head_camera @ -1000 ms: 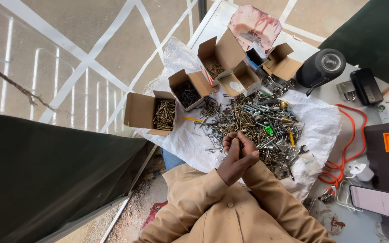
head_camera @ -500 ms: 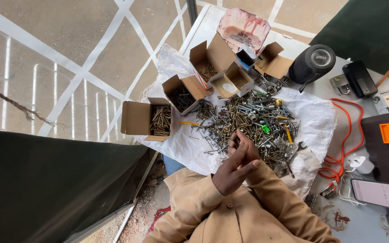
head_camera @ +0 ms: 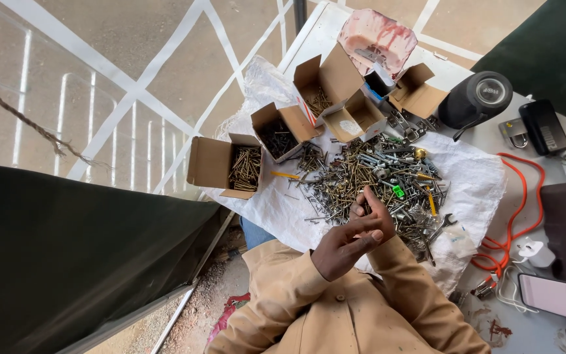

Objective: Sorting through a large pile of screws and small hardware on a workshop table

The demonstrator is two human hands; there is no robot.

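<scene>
My hands meet at the near edge of a big pile of mixed screws, nails and small metal parts (head_camera: 375, 174) lying on a white woven sack (head_camera: 473, 183). My left hand (head_camera: 339, 249) is curled, with its fingertips pressed against my right hand (head_camera: 373, 208), which is partly hidden behind it. Thin dark screws seem to stick out between the fingers of the right hand. Whether the left hand holds anything is unclear. Both arms are in tan sleeves.
Open cardboard boxes hold sorted screws: one at the left (head_camera: 230, 170), one with dark screws (head_camera: 280, 134), and others behind (head_camera: 325, 92). A black cylindrical speaker (head_camera: 476, 98), an orange cable (head_camera: 515, 223), a phone (head_camera: 558, 298) and a pink plastic bag (head_camera: 375, 39) are around the sack.
My hands stay together at the pile's near edge, and the left fingers have shifted a little over the right hand. The view has drifted slightly.
</scene>
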